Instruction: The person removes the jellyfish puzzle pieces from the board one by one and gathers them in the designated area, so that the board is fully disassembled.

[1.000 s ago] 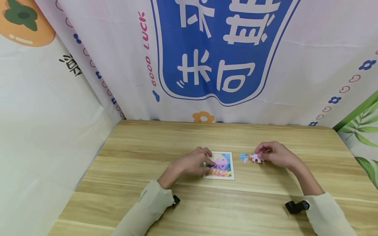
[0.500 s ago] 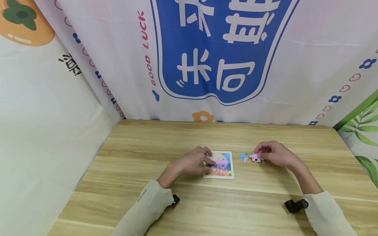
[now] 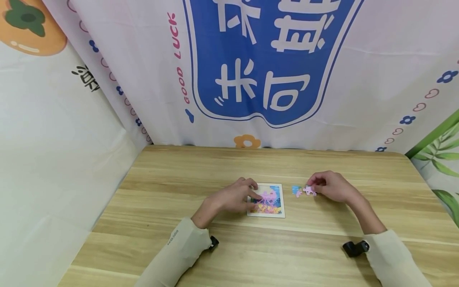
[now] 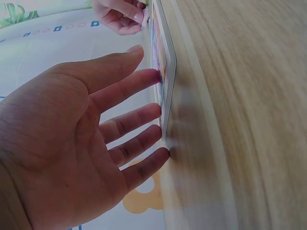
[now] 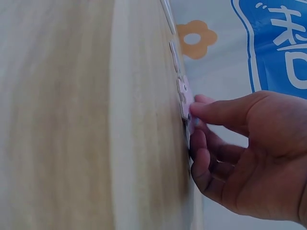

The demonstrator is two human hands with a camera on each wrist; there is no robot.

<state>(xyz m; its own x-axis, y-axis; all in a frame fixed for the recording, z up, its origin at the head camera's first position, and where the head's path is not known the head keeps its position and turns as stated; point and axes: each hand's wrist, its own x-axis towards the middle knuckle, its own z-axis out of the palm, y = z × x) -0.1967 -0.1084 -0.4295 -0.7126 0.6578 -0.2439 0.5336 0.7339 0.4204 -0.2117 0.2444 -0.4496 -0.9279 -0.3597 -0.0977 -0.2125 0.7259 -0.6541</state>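
- Left hand [image 3: 233, 198] flat on the left edge of the square white-framed jigsaw board with the pink and blue picture [image 3: 267, 201], fingers [image 4: 139, 112] straight and relaxed, tips touching the board.
- Right hand [image 3: 331, 186] on the light wooden counter [image 3: 172, 175], fingers [image 5: 218, 112] curled and pinching a small pink puzzle piece [image 3: 310, 191].
- Pink piece low on the counter, just right of the board.
- Small blue puzzle piece [image 3: 295, 190] between board and pink piece.
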